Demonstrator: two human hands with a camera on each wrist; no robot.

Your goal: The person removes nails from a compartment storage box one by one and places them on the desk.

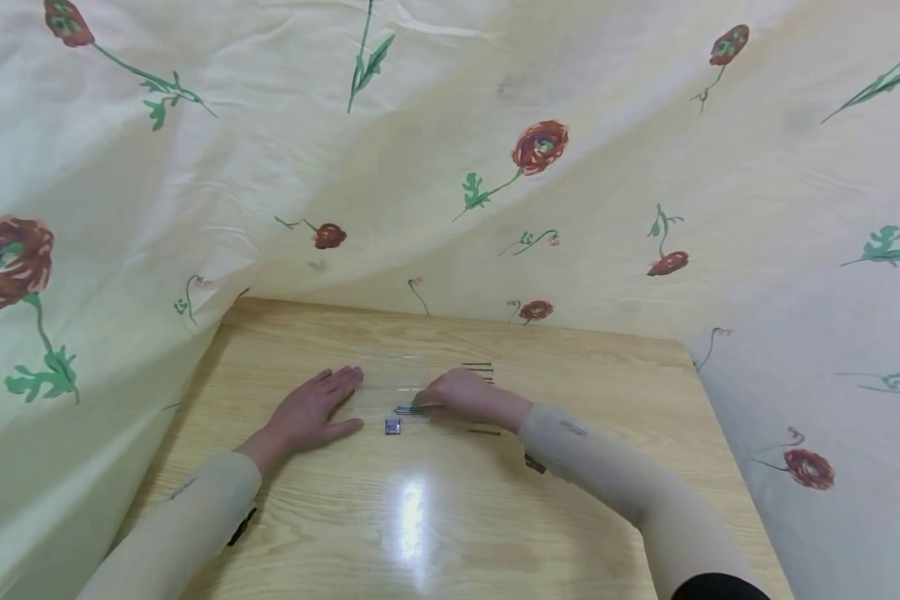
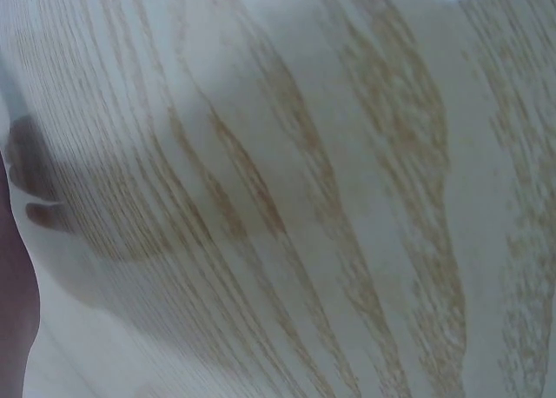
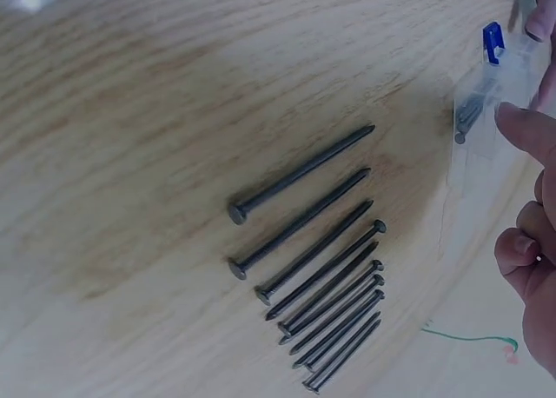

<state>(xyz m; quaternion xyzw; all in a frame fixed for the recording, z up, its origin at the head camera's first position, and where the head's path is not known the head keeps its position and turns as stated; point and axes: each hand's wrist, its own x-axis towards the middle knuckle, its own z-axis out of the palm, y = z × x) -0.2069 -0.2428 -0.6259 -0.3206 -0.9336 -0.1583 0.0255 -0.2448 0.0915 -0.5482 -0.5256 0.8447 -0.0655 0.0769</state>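
Observation:
A clear plastic box (image 3: 473,163) with a blue latch (image 3: 493,42) lies on the table. Several nails (image 3: 467,118) sit together inside it. My right hand (image 1: 461,396) is over the box's right side, thumb tip beside those nails and the other fingers curled; I cannot tell whether it pinches one. My left hand (image 1: 311,417) lies flat at the box's left side, fingers extended and thumb spread toward the latch. Beside my right hand, several loose steel nails (image 3: 304,176) lie in a row, their heads pointing both ways.
The wooden table (image 1: 330,517) has a bright glare patch in front of the box. A flowered cloth (image 1: 390,167) hangs behind the table and along both sides. In the left wrist view, mostly table grain and a hand's shadow show.

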